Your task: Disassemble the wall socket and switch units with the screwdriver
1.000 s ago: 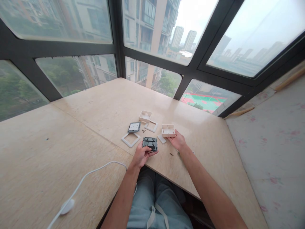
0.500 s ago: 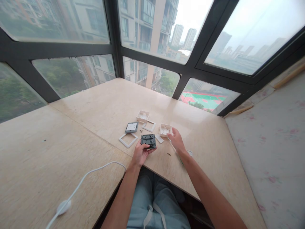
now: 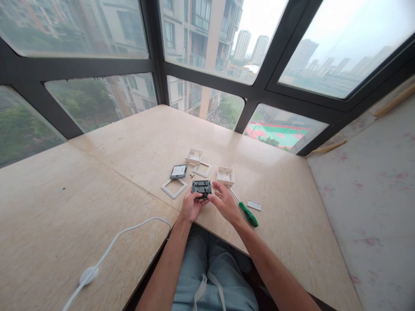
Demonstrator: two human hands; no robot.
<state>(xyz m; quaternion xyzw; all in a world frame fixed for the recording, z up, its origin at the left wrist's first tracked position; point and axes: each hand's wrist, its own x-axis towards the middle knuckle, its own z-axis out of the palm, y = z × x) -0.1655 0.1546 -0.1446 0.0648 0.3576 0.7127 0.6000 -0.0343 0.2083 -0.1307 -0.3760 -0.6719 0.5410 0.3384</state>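
My left hand [image 3: 190,205] holds a dark grey switch module [image 3: 201,188] by its near edge, just above the wooden table [image 3: 129,164]. My right hand [image 3: 223,202] has come to the module's right side, thumb and fingertips pinching its corner. Behind the hands a white back box [image 3: 225,176] rests on the table. A green-handled screwdriver [image 3: 246,211] lies to the right of my right hand, next to a small white plate [image 3: 254,205].
Farther back lie a second white back box [image 3: 194,156], two white frames [image 3: 174,188] [image 3: 202,170], a grey switch face [image 3: 179,171] and small screws [image 3: 192,176]. A white cable with inline switch [image 3: 89,274] runs across the near left. Windows surround the table.
My right hand let go of the white back box, left it on the table and moved left to the grey module. The screwdriver and small plate are now uncovered.
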